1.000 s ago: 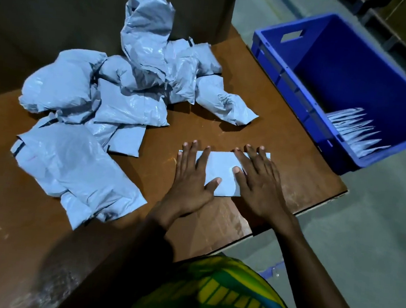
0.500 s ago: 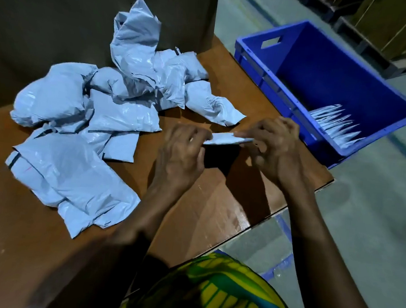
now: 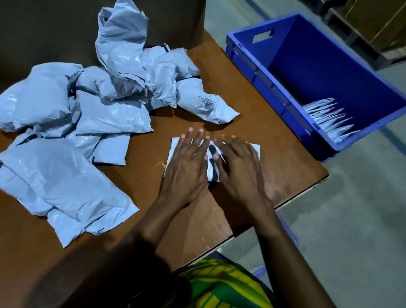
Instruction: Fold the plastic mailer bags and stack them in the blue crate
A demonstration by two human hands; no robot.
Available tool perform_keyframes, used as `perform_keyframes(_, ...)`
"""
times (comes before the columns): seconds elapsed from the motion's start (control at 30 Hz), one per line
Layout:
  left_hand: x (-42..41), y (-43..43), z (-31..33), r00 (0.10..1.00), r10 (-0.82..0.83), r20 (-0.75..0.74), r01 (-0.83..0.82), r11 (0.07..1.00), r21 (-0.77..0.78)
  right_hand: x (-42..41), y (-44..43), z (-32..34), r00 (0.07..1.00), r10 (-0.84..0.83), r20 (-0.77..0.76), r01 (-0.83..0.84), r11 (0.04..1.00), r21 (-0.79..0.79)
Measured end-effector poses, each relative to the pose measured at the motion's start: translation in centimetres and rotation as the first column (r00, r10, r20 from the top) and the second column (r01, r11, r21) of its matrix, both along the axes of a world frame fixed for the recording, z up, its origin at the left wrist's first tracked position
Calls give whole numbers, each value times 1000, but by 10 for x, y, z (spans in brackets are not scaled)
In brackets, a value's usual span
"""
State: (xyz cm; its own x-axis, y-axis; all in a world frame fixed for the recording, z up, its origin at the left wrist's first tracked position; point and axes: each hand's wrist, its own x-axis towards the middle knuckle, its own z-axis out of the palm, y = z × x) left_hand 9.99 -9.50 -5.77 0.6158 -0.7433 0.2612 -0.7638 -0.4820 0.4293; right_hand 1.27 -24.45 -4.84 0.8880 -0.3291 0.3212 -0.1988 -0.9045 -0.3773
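Both lie flat: your left hand and right hand press the folded mailer; released early, it may spring open before the two-o'clock blue crate.

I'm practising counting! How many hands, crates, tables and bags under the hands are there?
Hands: 2 (left hand, right hand)
Blue crate: 1
Table: 1
Bag under the hands: 1
Total: 5
The loose bags and the folded bags in the crate are too bunched to count.
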Motion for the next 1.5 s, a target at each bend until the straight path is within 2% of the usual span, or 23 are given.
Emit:
perform_keyframes(0.13,10,0,-22,999,31,-14,-29,991,130,-1,18,-19,994,-77,-80,72,996,-56)
perform_keyframes(0.3,11,2,-26,999,44,-7,-41,980,196,-5,20,-20,984,-114,-133,101,989,-105)
perform_keyframes(0.47,16,2,-28,999,37,-35,-27,969,244,-2,17,-25,986,-85,-143,95,994,61)
perform_keyframes(0.53,17,1,-29,999,39,-36,-28,966,258,-1,15,-27,986,-82,-144,94,992,79)
perform_keyframes(0.9,10,0,-27,995,82,52,-92,969,231,0,17,-27,980,-118,-158,101,989,-111)
perform_keyframes(1.07,14,1,-28,997,79,21,-81,963,258,1,11,-22,984,-39,-176,35,999,-24)
perform_keyframes(1.17,10,11,-22,998,55,-13,-53,991,120,-20,4,-12,994,79,-76,-73,994,82)
perform_keyframes(1.27,-7,30,-14,998,56,-18,-57,997,-54,-49,-1,-8,997,78,-6,-78,996,-44)
perform_keyframes(1.4,-26,43,-11,1000,25,-13,-25,999,38,-59,0,-19,999,3,45,5,983,-183)
perform_keyframes(1.5,-24,47,-6,999,19,-28,-17,997,69,-55,8,-20,990,18,139,21,961,-275)
